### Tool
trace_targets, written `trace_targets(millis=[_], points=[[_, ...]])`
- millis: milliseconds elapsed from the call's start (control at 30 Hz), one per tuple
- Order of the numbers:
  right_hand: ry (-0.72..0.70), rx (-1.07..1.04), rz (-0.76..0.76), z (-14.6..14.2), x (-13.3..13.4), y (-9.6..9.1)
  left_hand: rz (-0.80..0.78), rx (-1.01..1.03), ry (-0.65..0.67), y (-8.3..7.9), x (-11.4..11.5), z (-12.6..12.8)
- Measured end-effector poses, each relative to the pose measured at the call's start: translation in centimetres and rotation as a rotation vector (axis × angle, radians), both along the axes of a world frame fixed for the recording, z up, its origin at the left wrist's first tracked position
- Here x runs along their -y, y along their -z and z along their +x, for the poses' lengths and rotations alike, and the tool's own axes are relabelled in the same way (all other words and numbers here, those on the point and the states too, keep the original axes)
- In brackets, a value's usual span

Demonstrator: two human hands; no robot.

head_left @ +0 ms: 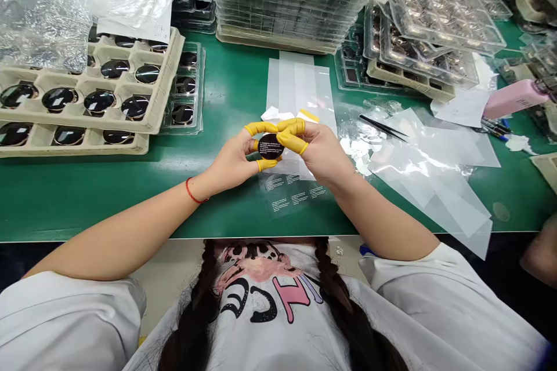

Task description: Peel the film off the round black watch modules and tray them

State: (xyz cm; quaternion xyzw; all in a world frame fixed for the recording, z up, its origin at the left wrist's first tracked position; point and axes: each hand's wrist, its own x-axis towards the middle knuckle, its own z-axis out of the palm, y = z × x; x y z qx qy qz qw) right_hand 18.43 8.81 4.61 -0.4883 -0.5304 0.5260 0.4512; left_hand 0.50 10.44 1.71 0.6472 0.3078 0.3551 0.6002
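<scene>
While the left hand [230,162] and right hand [315,151] are pinching a round black disc [270,146] by its edge through yellow finger cots [261,127], its printed face is pointing up toward the person, level and round, above the green tabletop [108,203].

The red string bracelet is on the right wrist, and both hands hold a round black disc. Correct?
No: the head view shows the red string bracelet on the wrist of the left hand, not the right hand. Both do hold the round black disc.
</scene>
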Motion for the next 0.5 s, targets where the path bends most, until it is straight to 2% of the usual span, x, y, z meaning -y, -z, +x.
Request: trace_targets(millis=[500], points=[[0.022, 0.186, 0.106, 0.11, -0.19, -0.39, 0.009, -0.012, -0.007, 0.24, -0.02, 0.03]])
